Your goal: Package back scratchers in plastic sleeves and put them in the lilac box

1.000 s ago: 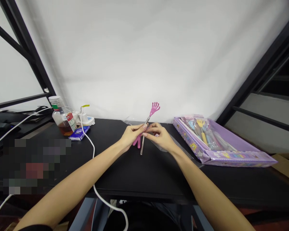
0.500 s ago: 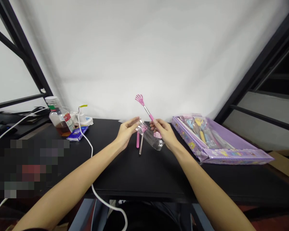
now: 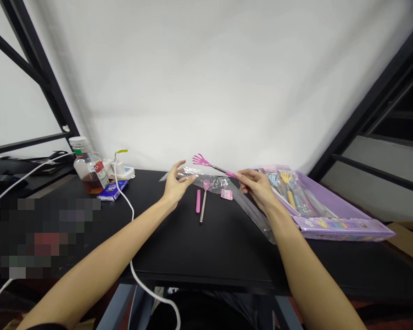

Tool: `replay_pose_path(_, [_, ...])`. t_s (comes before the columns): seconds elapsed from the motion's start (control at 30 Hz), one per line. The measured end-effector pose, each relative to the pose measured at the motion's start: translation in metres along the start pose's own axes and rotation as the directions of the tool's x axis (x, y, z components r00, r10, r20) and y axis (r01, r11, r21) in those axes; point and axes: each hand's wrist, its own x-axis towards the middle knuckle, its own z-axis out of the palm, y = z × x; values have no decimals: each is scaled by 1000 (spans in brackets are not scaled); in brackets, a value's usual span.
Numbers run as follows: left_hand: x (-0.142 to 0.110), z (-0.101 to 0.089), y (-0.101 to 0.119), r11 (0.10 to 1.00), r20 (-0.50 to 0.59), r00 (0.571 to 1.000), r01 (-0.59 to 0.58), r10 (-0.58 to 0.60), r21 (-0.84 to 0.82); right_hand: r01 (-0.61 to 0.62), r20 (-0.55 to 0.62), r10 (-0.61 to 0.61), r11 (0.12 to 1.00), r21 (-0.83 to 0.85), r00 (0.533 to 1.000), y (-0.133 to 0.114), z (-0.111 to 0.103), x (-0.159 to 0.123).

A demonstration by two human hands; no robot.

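Observation:
My right hand [image 3: 256, 185] is closed round the pink handle of a back scratcher [image 3: 218, 169], whose hand-shaped pink head points left above the desk. A clear plastic sleeve [image 3: 220, 183] stretches from my left hand [image 3: 176, 185] past the right one and down toward the right forearm. The left thumb and fingers are round the sleeve's left end. Under it on the desk lie a second pink back scratcher head with its metal rod [image 3: 203, 206], a separate pink handle [image 3: 198, 201] and a small pink card [image 3: 226, 195].
At the right stands a purple display box [image 3: 347, 224] holding several wrapped back scratchers, yellow and blue ones among them. To the left are a jar of brown liquid [image 3: 89, 172], a blue packet [image 3: 113, 190], a power strip [image 3: 125, 172] and a white cable [image 3: 132, 247].
My right hand has moved right and lower, and the back scratcher has tipped from steep to nearly level. The plastic sleeve is now drawn out long between the hands.

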Motion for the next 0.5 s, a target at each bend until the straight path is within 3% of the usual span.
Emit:
replay_pose_path(0.37, [25,-26,-3,979,-197,980,-42,1,-201,94,-210,-119,988,-125,971,-3,-15,4])
replay_pose_path(0.5, [25,-25,0,966,-233,972,-41,-21,-257,88,-162,-127,969,-231,979,-4,-17,3])
